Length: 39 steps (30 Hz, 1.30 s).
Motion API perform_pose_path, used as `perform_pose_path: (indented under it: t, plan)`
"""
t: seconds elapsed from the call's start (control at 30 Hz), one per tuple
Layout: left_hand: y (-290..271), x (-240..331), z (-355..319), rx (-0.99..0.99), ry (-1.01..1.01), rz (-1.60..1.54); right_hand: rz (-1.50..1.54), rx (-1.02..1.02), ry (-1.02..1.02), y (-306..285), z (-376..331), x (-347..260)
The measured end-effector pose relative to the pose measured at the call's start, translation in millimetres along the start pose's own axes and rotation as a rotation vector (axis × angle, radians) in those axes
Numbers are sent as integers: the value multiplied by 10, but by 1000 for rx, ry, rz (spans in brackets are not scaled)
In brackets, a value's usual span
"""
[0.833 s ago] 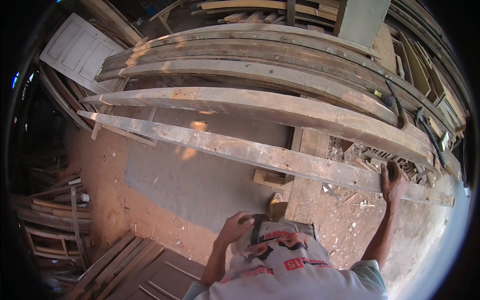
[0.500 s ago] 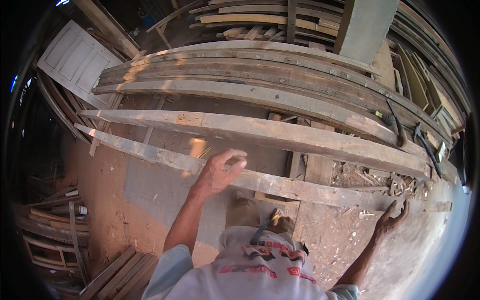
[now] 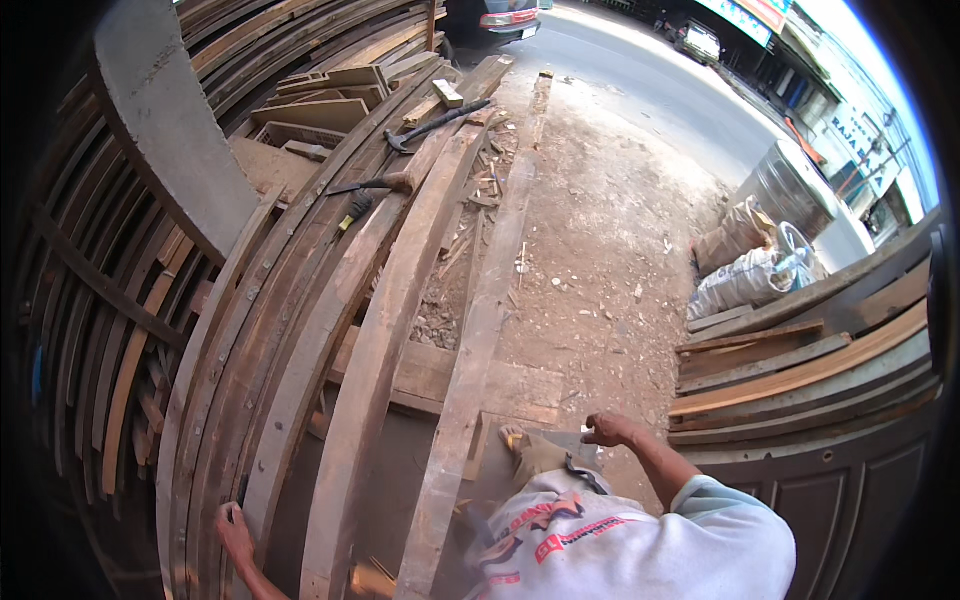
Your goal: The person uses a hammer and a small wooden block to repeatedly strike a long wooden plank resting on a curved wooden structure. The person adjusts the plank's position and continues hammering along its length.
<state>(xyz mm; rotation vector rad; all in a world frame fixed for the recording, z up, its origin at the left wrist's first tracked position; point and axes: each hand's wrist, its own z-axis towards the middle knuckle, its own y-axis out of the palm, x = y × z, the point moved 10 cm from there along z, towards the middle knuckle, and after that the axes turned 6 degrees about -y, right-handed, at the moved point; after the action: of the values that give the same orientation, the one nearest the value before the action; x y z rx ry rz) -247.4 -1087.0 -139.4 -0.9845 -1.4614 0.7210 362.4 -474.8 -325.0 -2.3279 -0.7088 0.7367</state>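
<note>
My left hand reaches over the wooden beams at the lower left. Its thumb and fingers are apart, and a small dark narrow object lies just beyond the fingertips; its kind is unclear. Near my right side, my right hand hangs in the air with loosely bent fingers and nothing in it. A long, thinner plank runs between my two hands, untouched. Beside it lies a thicker beam, and left of that another long beam.
A claw hammer, a wooden-ended tool with a dark shaft and a small yellow-ended tool rest on the beams. A grey post rises at left. Stacked boards and sacks stand at right; a road lies beyond.
My view has swung right toward the road. My left hand has gone from above the near plank to the farther beams; my right hand has come away from the plank's end.
</note>
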Motion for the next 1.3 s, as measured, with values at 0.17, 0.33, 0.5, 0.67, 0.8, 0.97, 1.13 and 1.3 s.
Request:
perform_pose_path:
  t: [0.17, 0.33, 0.5, 0.67, 0.8, 0.97, 1.13, 1.3]
  plan:
    - [122, -86, 308, -81, 14, 188, 277, 31, 119, 1126, -384, 140]
    - [86, -199, 440, -105, 53, 312, 386, 105, 219, 1609, -507, 435]
    - [92, -78, 490, -235, 8, 360, 517, 160, 322, 1696, -444, 693]
    - [112, -45, 502, -220, 77, 393, 746, 322, 236, 1625, -285, 697]
    - [79, -6, 455, -263, 156, 463, 663, 313, 234, 1399, -399, 302]
    - [29, -20, 323, -257, -34, 377, 570, 248, 309, 1549, -600, 203]
    - [-508, -276, 411, 185, 6, 172, 526, 266, 307, 1651, -724, 366]
    - [-1284, 269, 58, 465, 96, 8, 533, 272, 309, 1568, -848, 570]
